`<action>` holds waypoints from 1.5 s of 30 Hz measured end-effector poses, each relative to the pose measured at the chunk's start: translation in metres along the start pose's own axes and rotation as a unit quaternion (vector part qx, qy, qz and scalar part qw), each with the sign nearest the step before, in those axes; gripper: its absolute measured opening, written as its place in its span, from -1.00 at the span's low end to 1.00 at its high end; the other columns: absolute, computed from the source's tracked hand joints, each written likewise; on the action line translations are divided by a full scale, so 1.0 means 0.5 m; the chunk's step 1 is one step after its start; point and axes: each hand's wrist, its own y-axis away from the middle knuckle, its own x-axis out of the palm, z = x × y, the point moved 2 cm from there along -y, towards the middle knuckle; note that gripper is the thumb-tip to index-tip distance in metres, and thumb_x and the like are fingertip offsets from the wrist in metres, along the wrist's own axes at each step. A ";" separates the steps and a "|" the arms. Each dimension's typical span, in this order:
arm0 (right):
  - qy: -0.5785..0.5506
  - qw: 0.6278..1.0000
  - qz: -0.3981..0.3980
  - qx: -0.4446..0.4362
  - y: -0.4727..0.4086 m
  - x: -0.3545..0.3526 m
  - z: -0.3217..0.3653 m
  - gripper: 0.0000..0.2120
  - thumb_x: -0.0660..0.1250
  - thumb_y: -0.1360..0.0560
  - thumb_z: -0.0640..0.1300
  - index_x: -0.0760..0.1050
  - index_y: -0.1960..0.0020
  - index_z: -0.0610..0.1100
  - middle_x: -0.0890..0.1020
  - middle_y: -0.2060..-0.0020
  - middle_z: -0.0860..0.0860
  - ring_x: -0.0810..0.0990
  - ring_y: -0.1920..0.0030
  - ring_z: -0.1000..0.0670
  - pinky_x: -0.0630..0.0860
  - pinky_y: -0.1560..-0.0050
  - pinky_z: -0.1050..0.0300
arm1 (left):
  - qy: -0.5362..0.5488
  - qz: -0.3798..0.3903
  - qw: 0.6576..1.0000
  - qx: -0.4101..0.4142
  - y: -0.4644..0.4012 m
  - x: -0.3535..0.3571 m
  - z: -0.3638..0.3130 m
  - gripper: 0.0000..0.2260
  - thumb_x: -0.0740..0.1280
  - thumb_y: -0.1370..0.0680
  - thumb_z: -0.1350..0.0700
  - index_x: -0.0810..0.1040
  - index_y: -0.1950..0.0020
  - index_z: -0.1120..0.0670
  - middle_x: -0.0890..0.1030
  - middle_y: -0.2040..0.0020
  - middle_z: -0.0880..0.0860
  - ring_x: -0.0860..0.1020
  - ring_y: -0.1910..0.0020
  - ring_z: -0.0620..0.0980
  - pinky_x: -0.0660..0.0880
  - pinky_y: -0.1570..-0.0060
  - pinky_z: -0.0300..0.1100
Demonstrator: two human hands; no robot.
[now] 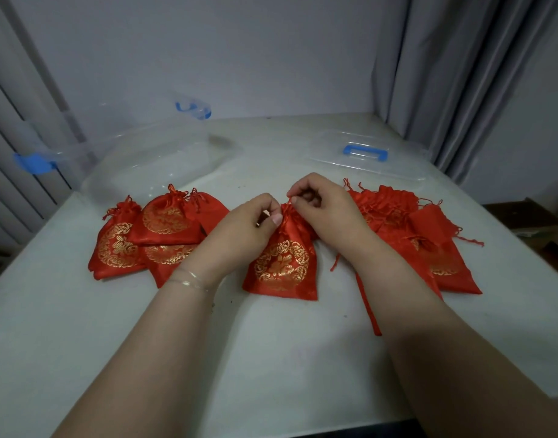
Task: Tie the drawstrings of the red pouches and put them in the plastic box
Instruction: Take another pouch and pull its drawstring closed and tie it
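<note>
A red pouch with a gold flower print (282,270) lies flat at the table's middle, its neck gathered. My left hand (243,229) pinches the drawstring at the left of the neck. My right hand (322,207) pinches the red drawstring just above the neck. To the left lie several red pouches (151,235) with cinched, knotted tops. On the right sits a loose heap of red pouches (429,241) with their strings trailing. The clear plastic box (138,153) with blue latches stands at the back left; nothing red shows inside it.
The box's clear lid (366,156) with a blue handle lies at the back right. A grey curtain (461,74) hangs at the right past the table's edge. A loose red string (369,311) trails beside my right forearm.
</note>
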 end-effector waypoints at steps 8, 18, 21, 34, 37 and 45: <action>0.162 0.980 -0.078 0.088 -0.009 -0.052 -0.032 -0.82 0.29 -0.49 -0.09 0.53 -0.08 -0.01 0.59 0.02 0.04 0.54 -0.04 -0.02 0.47 -0.14 -0.01 | 0.040 -0.235 0.967 -0.095 -0.015 -0.071 0.068 -0.86 0.23 -0.57 0.25 0.37 -0.06 0.05 0.50 0.10 0.04 0.46 0.17 0.00 0.30 0.17 -0.22; 0.338 0.910 0.155 0.181 0.012 -0.040 -0.034 -0.28 0.37 -0.34 0.28 0.24 -0.42 0.10 0.28 -0.40 -0.06 0.21 -0.40 -0.16 0.18 -0.34 -0.13 | -0.278 -0.266 0.904 -0.185 -0.007 -0.090 0.114 -0.63 0.31 -0.45 0.23 0.39 -0.25 0.15 0.42 -0.22 0.25 0.35 -0.21 0.28 0.32 -0.14 0.08; 0.350 0.902 0.188 0.169 0.012 -0.039 -0.033 -0.28 0.39 -0.36 0.22 0.19 -0.44 0.14 0.26 -0.42 -0.05 0.21 -0.40 -0.17 0.16 -0.35 -0.14 | -0.239 -0.326 0.912 -0.066 -0.006 -0.087 0.084 -0.72 0.33 -0.49 0.13 0.46 -0.19 0.09 0.48 -0.17 0.12 0.38 -0.18 0.18 0.32 -0.13 0.01; 0.059 0.998 0.004 -0.002 0.002 -0.011 0.010 -0.72 0.17 -0.60 -0.12 0.53 -0.25 -0.05 0.61 -0.17 -0.01 0.52 -0.20 0.03 0.38 -0.20 0.20 | 0.305 0.033 0.931 -0.197 -0.015 0.029 0.015 -0.56 0.04 -0.60 -0.20 0.57 -0.06 0.07 0.69 0.04 0.09 0.67 0.14 -0.04 0.57 0.12 -0.19; 0.026 0.994 0.068 -0.075 0.013 0.019 0.030 -0.72 0.23 -0.55 -0.11 0.56 -0.21 -0.07 0.63 -0.10 0.00 0.54 -0.14 0.07 0.39 -0.17 0.27 | 0.421 -0.002 0.875 -0.239 -0.028 0.037 0.019 -0.48 -0.02 -0.59 -0.26 0.53 -0.16 0.07 0.66 -0.01 0.11 0.65 0.05 0.03 0.54 0.06 -0.13; -0.103 0.991 0.010 -0.084 0.023 0.037 0.044 -0.90 0.33 -0.48 -0.07 0.61 0.04 0.00 0.60 0.07 0.10 0.56 0.11 0.18 0.47 0.08 0.29 | 0.425 -0.133 0.870 -0.211 -0.021 0.009 0.031 -0.81 0.18 -0.63 0.15 0.57 -0.06 0.17 0.63 -0.02 0.21 0.60 -0.03 0.16 0.51 -0.12 0.02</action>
